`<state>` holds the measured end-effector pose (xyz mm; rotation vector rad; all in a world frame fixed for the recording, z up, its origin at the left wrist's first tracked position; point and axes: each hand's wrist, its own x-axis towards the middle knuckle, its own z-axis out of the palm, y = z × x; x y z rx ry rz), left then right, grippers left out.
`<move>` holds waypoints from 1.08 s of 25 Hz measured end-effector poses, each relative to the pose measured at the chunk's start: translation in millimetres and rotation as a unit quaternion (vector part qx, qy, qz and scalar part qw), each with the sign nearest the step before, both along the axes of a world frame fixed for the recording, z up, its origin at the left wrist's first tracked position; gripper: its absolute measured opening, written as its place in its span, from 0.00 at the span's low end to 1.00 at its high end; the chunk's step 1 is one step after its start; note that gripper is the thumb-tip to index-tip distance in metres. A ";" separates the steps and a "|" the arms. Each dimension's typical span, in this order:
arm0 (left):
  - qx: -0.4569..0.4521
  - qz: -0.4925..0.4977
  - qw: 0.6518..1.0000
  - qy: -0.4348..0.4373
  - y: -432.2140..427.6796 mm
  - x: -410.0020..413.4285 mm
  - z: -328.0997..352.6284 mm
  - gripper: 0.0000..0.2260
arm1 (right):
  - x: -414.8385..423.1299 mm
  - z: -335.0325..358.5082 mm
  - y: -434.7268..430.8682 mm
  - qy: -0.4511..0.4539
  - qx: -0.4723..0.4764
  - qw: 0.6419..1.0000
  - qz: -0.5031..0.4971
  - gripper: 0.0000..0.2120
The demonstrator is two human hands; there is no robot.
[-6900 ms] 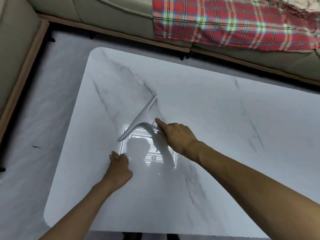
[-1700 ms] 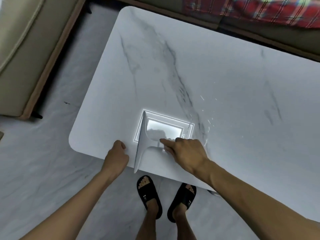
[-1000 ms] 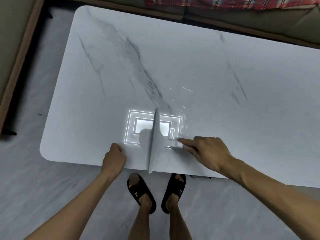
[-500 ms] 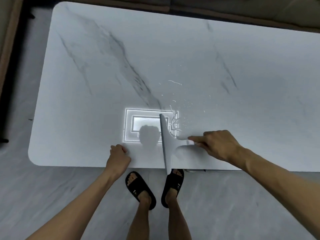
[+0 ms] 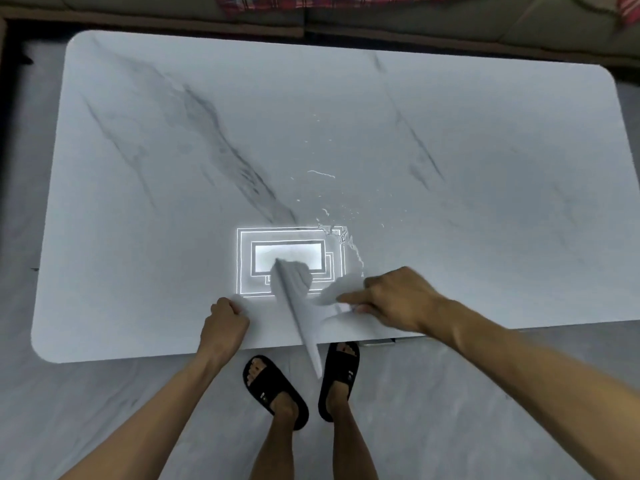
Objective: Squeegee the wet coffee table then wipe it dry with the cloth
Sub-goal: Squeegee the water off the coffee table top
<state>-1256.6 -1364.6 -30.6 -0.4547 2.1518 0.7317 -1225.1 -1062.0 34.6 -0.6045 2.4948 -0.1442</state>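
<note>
Head view: the right hand, clamped on the squeegee, has drawn its blade over the surface edge, droplets beyond that hand still unswept, while the left hand rests fisted and empty.

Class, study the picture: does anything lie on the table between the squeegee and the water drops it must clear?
Nothing visible. Only bare table separates the squeegee from the water drops; the left hand rests on the blade's other side.

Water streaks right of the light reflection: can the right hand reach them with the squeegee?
Probably yes. The water streaks lie on the coffee table just beyond the right hand, which grips the squeegee; nothing stands between, and the left hand rests on the blade's far side.
</note>
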 end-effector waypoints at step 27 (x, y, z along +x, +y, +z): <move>-0.042 0.101 0.993 0.044 -38.9 -42.0 17.2 0.04 | -89.2 -32.6 -132.0 -0.059 0.000 0.992 0.109 0.20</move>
